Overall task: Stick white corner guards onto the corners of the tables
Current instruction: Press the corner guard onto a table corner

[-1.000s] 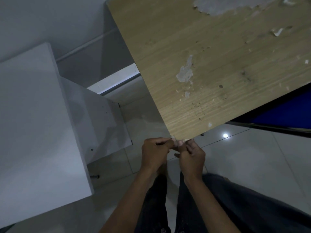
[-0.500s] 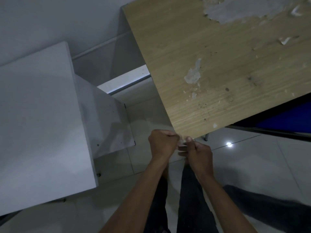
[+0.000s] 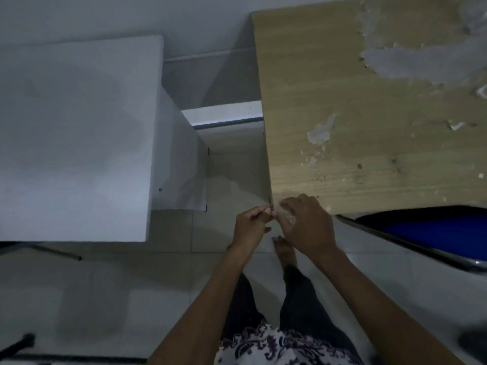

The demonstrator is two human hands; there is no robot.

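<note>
A wooden table (image 3: pixel 369 127) with worn, patchy paint fills the upper right. Its near left corner lies just under my fingers. My left hand (image 3: pixel 251 226) pinches at that corner from the left side. My right hand (image 3: pixel 307 223) curls over the corner from the right and covers it. A small pale, translucent piece, the corner guard (image 3: pixel 286 216), shows between the fingertips at the corner. Most of it is hidden by my right hand.
A white table (image 3: pixel 76 138) stands at the left, with a narrow gap of tiled floor (image 3: pixel 234 175) between it and the wooden table. A blue chair seat (image 3: pixel 434 230) with a metal frame sits under the wooden table's near edge at right. My legs stand below.
The view has swung, so the wooden table now sits squarer and further right. My right hand has moved up over the corner; both hands stay pressed at it.
</note>
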